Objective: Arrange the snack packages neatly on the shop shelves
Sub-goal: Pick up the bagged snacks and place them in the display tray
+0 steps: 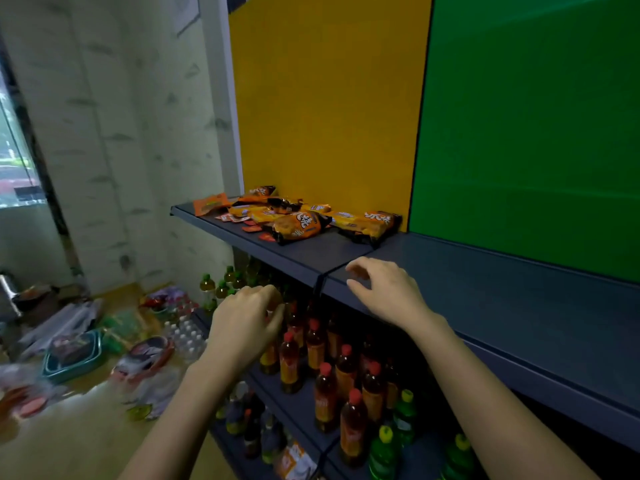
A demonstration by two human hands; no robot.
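The right hand (388, 292), at the centre of the frame, has its fingers (356, 270) spread and curled loosely, thumb apart from them, holding nothing; it hovers over the front edge of the top shelf (485, 306), near the seam between its two sections. The left hand (246, 320), lower and to the left, has its fingers (272, 296) bent inward toward the thumb; it seems empty, though the motion blur leaves that unsure. It hangs in front of the shelf edge, above the bottles.

The snack packages (301, 216) lie in a loose, overlapping heap above the hands on the left section of the top shelf, against the yellow back panel (329, 98). Most are orange and yellow with dark ends; large white characters show on some, too blurred to read. A few small red sachets (252, 228) lie scattered at the heap's front left. The right section, before the green panel (536, 116), is bare.

Below, red-capped bottles (325, 375) of amber drink with orange labels stand in rows, and yellow-capped green bottles (384, 448) stand at the lower right. At the left of the frame, bags and a teal basket (72, 358) clutter the floor.
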